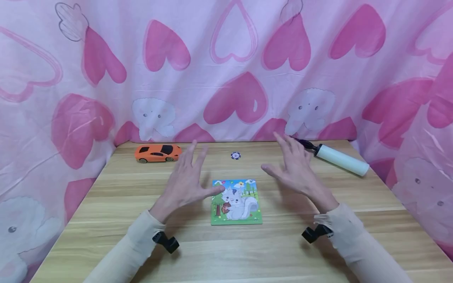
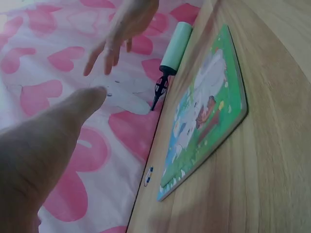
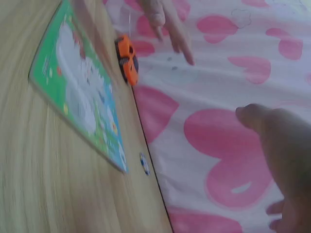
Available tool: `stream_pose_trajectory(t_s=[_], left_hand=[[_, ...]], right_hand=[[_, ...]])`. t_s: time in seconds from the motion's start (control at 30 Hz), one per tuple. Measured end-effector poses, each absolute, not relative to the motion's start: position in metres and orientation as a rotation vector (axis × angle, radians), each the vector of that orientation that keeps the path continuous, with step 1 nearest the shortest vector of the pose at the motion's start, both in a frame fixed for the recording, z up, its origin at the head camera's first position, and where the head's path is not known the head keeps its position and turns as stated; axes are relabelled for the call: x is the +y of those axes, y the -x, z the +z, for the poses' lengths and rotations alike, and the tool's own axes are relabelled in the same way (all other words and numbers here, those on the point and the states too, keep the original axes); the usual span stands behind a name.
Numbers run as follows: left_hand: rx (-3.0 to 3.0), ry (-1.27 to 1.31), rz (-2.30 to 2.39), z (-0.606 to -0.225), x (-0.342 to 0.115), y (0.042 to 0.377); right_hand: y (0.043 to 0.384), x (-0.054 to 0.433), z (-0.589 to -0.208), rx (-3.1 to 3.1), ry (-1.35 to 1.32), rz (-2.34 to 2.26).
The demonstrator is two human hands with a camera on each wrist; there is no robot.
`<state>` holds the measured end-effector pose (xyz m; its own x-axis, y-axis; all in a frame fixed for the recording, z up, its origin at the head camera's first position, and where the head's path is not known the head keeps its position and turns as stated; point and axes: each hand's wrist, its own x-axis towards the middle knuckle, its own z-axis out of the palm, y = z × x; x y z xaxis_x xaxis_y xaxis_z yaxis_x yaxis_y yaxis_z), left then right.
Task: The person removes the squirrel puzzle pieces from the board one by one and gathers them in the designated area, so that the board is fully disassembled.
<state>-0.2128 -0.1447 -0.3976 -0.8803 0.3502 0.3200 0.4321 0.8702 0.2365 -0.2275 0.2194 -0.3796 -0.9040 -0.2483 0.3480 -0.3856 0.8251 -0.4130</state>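
Note:
A square picture puzzle board (image 1: 236, 208) with a white squirrel lies flat on the wooden table, between the two hands. My left hand (image 1: 185, 182) hovers over the table at the board's left, fingers spread, its thumb overlapping the board's upper left in the head view. On the other side, my right hand (image 1: 291, 169) is held up with fingers apart and nothing in it. An orange toy car (image 1: 155, 153) stands beyond the left fingertips. Behind the right hand lies a hand pump (image 1: 341, 159) with a pale barrel and black nozzle end, partly hidden by the fingers.
A small blue-and-white poker chip (image 1: 235, 156) lies near the table's back edge, midway between car and pump. A pink heart-patterned curtain (image 1: 191, 94) closes off the back and both sides of the wooden table (image 1: 226, 255). Black camera mounts (image 1: 166, 241) sit on both wrists.

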Motion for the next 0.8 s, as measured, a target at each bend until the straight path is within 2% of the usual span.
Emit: stream_pose_trajectory(t_s=[0.3,0.8], left_hand=[[-2.869,0.806,-0.694,-0.409,-0.146,0.211],[-3.013,0.857,-0.698,-0.443,-0.153,0.207]], right_hand=[[0.228,0.188,-0.379,-2.674,-0.579,1.123],[0.227,0.14,-0.417,-2.676,-0.749,1.299]])
